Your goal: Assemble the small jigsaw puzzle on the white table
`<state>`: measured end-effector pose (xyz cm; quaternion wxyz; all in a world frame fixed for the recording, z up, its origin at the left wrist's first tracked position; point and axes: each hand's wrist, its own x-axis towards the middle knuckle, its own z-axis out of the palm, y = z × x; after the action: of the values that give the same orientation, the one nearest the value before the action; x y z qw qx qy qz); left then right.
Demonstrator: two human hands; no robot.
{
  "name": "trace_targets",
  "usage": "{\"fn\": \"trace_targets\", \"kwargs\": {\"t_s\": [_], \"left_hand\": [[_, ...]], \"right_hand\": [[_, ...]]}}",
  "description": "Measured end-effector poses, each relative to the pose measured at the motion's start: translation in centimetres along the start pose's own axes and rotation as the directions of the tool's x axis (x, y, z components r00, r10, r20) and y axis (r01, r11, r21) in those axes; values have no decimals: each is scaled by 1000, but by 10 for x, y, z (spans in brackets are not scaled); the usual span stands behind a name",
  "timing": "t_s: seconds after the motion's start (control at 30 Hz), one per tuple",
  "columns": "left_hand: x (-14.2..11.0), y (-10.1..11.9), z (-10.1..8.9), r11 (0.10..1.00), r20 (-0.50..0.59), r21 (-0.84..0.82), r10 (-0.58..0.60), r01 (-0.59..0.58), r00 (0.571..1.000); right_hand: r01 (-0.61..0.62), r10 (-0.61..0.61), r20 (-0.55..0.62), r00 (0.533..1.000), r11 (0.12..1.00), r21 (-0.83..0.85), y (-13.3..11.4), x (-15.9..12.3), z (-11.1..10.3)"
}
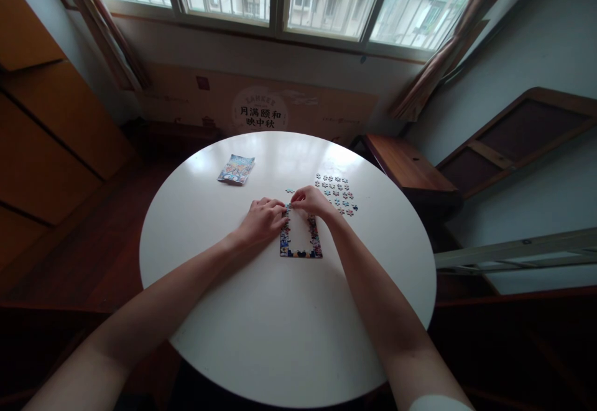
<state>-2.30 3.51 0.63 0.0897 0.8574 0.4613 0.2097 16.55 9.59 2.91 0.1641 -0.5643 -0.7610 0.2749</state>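
Note:
A jigsaw puzzle border [301, 253] lies on the white round table, a rectangle of joined pieces around a bare middle. My left hand [265, 218] rests flat with its fingers spread, the fingertips touching the border's upper left side. At the top of the border, my right hand [311, 201] pinches a puzzle piece against the upper left corner. The fingers mostly cover that piece, and the hand hides much of the top edge. Just beyond the fingertips sits a loose puzzle piece [290, 191].
Several rows of loose puzzle pieces [336, 193] are spread to the right of my right hand. A colourful printed packet [236, 169] lies at the far left of the round table [280, 336]. Behind the table's right edge stands a low wooden cabinet [405, 162].

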Motion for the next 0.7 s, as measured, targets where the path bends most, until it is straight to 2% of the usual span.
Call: {"fn": "trace_targets", "kwargs": {"t_s": [0.27,0.5,0.7], "left_hand": [[0,0,0,1000,3,1,1,-1,1000],[0,-2,1,1000,-7,-6,8,-8,1000],[0,-2,1,1000,-13,2,18,-18,1000]], "right_hand": [[-3,2,-21,1000,999,-41,1,2,3],[-63,40,-263,964,995,-83,9,4,-3],[-96,40,-243,969,969,-226,10,3,-1]]}}
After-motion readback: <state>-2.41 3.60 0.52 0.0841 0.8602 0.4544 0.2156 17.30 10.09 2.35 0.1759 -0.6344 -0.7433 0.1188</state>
